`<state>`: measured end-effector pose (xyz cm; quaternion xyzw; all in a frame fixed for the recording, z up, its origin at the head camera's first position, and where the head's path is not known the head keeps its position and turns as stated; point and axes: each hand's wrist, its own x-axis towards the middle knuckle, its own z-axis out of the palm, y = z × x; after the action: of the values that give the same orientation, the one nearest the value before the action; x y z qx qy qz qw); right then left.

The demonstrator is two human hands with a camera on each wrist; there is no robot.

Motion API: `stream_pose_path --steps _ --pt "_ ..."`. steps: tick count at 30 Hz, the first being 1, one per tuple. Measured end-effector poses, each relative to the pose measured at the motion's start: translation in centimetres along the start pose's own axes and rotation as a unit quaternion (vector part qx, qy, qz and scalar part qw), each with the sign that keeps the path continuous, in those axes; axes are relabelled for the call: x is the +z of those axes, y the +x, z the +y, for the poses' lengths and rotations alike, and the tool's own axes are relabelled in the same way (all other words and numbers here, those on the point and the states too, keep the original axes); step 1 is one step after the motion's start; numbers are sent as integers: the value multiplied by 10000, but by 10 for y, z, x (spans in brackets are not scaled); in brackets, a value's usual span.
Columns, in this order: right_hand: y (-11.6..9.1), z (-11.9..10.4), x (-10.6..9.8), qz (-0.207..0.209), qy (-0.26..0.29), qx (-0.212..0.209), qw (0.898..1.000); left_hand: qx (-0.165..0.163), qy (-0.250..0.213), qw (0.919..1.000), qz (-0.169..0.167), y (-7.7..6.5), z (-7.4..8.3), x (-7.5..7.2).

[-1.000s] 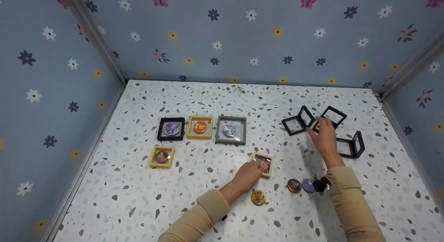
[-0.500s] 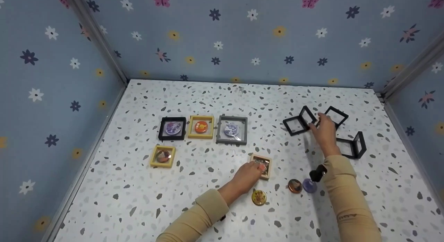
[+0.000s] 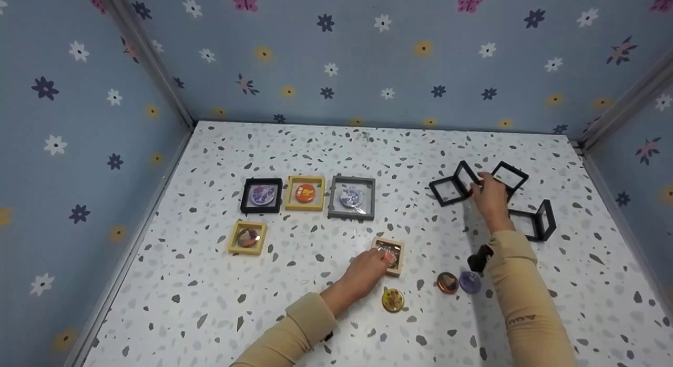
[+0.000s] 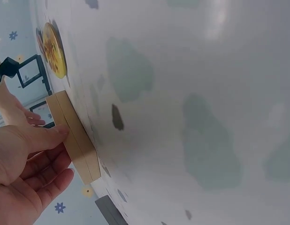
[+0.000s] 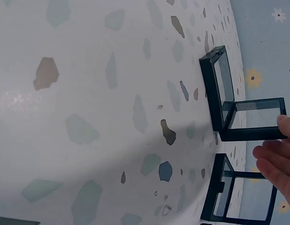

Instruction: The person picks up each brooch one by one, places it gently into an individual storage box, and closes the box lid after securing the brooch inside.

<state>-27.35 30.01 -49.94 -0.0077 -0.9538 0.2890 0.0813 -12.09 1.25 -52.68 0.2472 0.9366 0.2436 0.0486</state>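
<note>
My left hand (image 3: 363, 275) grips a small beige display frame (image 3: 400, 259) with a reddish round badge inside. In the left wrist view the thumb presses one side of the frame (image 4: 73, 133) and the fingers bend behind it. My right hand (image 3: 492, 204) is among three hinged black display frames that stand unfolded. Its thumb and fingers pinch the raised half of the left one (image 3: 451, 201), shown as the upper black frame (image 5: 209, 89) in the right wrist view. The middle black frame (image 3: 515, 169) is partly hidden by the hand; another black frame (image 3: 548, 226) lies to its right.
Loose round badges lie near me: yellow (image 3: 393, 300), brown (image 3: 447, 283) and purple (image 3: 470, 282). On the left are filled frames: black (image 3: 243, 196), yellow (image 3: 305, 208), grey (image 3: 372, 199) and another yellow (image 3: 231, 240). A flowered wall (image 3: 378, 67) bounds the table.
My left hand has slid the beige frame left and slightly toward me. My right hand has shifted from the middle black frame to the raised half of the left one.
</note>
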Motion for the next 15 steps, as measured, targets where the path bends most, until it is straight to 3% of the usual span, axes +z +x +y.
stream_pose_path --steps 2,4,5,8,15 --pt "-1 1 1 13 -26 -36 10000 365 637 9973 88 -3 -2 -1" --pt "-1 2 2 88 -51 -160 9998 827 1454 9856 247 -6 -3 -2" --pt "-2 3 3 128 -67 -232 9996 881 1614 9826 275 -7 -4 -2" --pt "-2 4 4 188 -87 -357 9991 932 1875 9776 229 -11 -7 -4" --pt "-4 4 3 104 -167 -358 9992 965 1706 9798 392 -19 -17 -5"
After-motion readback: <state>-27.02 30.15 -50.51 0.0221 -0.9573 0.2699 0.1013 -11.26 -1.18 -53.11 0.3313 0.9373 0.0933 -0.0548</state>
